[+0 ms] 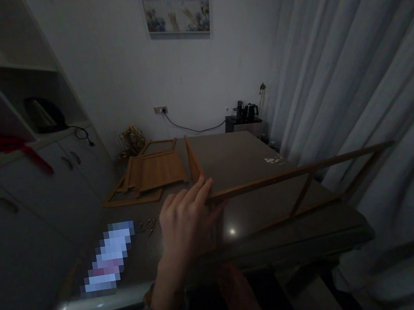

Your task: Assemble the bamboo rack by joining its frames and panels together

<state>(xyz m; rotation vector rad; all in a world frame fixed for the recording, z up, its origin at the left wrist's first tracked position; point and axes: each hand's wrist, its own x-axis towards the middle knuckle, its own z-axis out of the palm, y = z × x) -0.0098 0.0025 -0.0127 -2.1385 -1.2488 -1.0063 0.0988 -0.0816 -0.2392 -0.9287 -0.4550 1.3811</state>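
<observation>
My left hand (187,217) reaches over the table's near edge with its fingers wrapped round the corner of a long wooden frame (295,174). This frame stands on its side and stretches to the right, with a crossbar near its far end. At the same corner, a narrow wooden panel (194,163) points away from me, its edge under my fingertips. Lower down, by the table edge, my right hand (231,281) is dim and its fingers are hard to make out. Left of my hands lie stacked wooden slatted panels (160,171) and several small screws (148,226).
The brown table (226,152) holds a blurred-out bright rectangle (109,257) at left front and white scraps (274,160) at right. Cabinets (42,200) with a kettle (43,114) stand left. A curtain (319,71) hangs right; a metal bar (100,303) runs in front.
</observation>
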